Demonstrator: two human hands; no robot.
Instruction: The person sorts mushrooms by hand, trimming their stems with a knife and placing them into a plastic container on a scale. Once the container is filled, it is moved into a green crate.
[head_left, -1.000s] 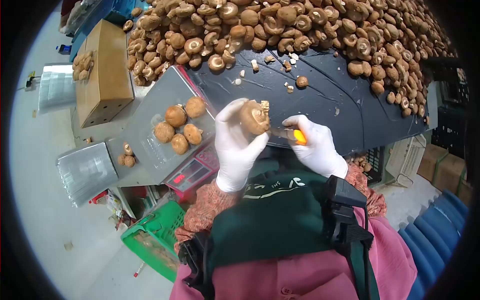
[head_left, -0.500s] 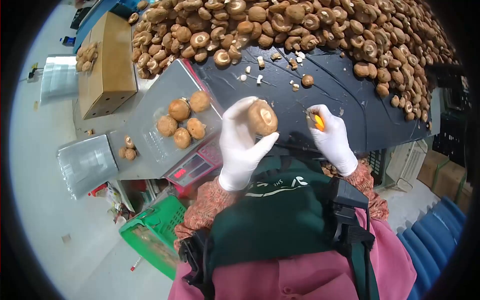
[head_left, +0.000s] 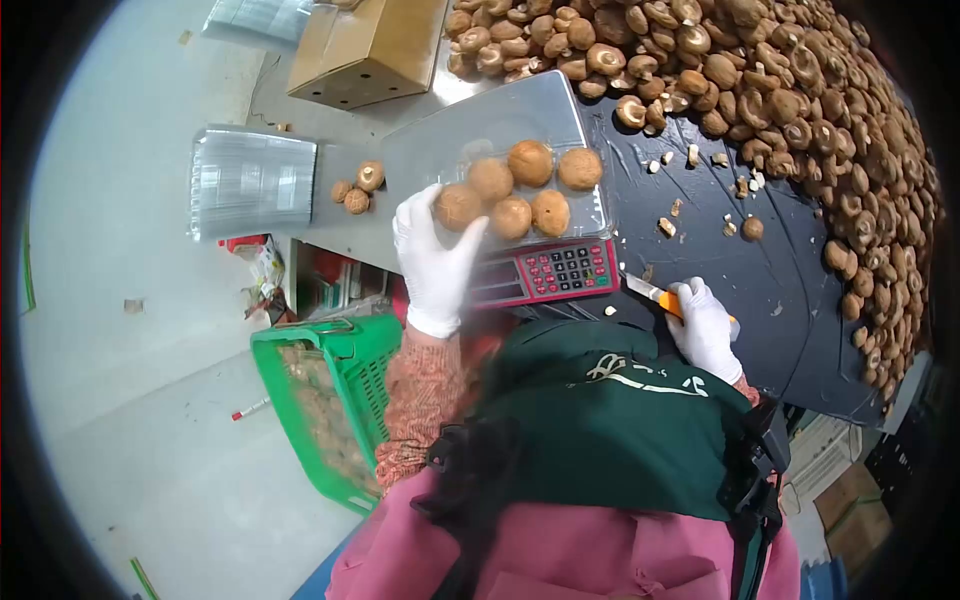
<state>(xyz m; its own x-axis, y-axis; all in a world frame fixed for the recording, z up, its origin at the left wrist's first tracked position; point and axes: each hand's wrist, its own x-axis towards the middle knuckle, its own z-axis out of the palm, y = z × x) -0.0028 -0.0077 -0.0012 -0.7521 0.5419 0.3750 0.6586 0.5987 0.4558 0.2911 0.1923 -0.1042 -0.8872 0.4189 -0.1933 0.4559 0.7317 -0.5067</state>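
My left hand (head_left: pixel 436 260), in a white glove, has its thumb and fingers round a brown mushroom (head_left: pixel 459 207) at the left end of a clear plastic tray (head_left: pixel 582 206). Several other mushrooms (head_left: pixel 531 163) lie cap-up in that tray, which rests on a scale (head_left: pixel 555 272) with a pink-red frame and a keypad. To the right, my right hand (head_left: pixel 703 326), gloved too, is closed on an orange-handled knife (head_left: pixel 660 297), its blade pointing up and left over the black table surface (head_left: pixel 690 235).
A large mushroom pile (head_left: pixel 790 90) covers the back and right. Cut stem pieces (head_left: pixel 667 227) lie on the black surface. At left are a cardboard box (head_left: pixel 368 50), stacked clear trays (head_left: pixel 252 183) and three small mushrooms (head_left: pixel 356 202). Below stands a green crate (head_left: pixel 350 375).
My left hand has moved left and set its mushroom among the others in the tray. The knife blade now shows in my right hand. The whole view has shifted toward the left side.
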